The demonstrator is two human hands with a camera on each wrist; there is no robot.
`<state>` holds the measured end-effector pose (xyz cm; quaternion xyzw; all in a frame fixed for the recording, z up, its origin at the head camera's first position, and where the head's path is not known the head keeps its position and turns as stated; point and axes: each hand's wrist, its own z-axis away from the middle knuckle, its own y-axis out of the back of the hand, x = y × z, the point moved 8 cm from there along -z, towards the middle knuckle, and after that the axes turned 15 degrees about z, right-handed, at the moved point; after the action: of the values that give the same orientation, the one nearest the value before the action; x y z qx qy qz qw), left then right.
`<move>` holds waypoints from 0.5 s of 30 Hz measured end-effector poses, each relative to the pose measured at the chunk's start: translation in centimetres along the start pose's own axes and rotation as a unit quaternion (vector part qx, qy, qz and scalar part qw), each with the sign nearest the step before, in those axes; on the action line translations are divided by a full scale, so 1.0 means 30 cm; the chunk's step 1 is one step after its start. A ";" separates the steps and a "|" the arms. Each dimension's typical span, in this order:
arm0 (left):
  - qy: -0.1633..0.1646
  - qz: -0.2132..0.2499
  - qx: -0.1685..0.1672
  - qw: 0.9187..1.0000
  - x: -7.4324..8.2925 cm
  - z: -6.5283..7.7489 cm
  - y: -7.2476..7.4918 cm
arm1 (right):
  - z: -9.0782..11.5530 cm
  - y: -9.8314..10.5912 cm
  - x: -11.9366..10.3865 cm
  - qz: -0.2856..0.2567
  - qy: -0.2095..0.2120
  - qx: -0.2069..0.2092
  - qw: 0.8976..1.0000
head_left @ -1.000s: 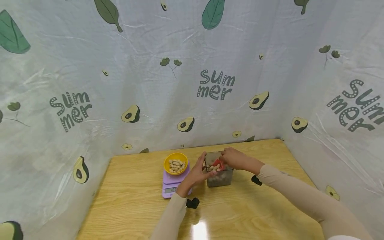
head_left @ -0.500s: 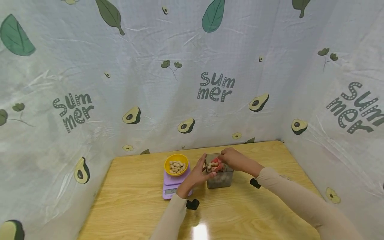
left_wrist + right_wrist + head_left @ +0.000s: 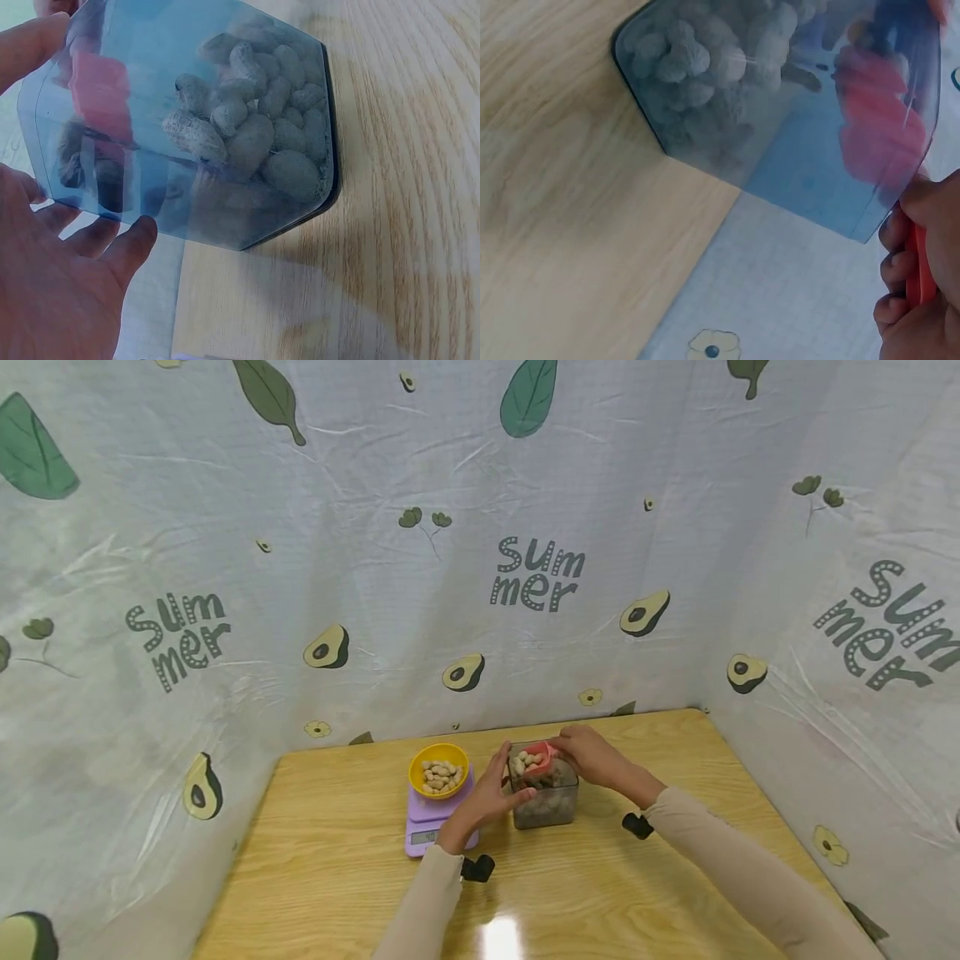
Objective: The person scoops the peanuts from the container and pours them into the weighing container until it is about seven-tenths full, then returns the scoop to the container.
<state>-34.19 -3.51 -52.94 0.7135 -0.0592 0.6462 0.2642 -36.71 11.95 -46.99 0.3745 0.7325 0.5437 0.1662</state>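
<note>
A clear grey-tinted plastic container (image 3: 545, 812) of unshelled peanuts (image 3: 251, 142) stands on the table. My left hand (image 3: 487, 795) grips its left side near the rim, thumb on the front wall and fingers spread along the other side. My right hand (image 3: 600, 758) holds a red scoop (image 3: 537, 758) by its handle, fingers curled round it, as the right wrist view shows. The scoop, with several peanuts in it, is at the container's mouth, high above the heap. Left of the container, a yellow bowl (image 3: 438, 749) of peanuts sits on a purple kitchen scale (image 3: 429, 811).
The wooden table (image 3: 315, 860) extends in front of and beside the container. Its back edge meets a white printed sheet (image 3: 390, 693), which also lines both sides. The scale's lit display (image 3: 424, 837) faces the front, close to my left wrist.
The red scoop has risen from among the peanuts to the container's rim and levelled, now carrying several peanuts. My left hand stays on the container; bowl and scale have not moved.
</note>
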 end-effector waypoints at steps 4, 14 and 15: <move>0.008 -0.021 -0.004 1.000 -0.004 0.003 0.002 | -0.011 -0.004 -0.040 0.036 0.021 0.010 0.999; 0.009 -0.002 0.000 1.000 -0.007 0.001 -0.001 | 0.021 0.013 -0.005 -0.030 -0.033 0.019 0.999; 0.006 -0.002 0.001 1.000 -0.007 0.001 -0.001 | 0.027 0.014 0.000 -0.036 -0.036 0.024 0.998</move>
<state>-34.19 -3.54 -53.15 0.7099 -0.0551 0.6501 0.2651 -36.02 12.56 -46.90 0.3715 0.7517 0.5057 0.2029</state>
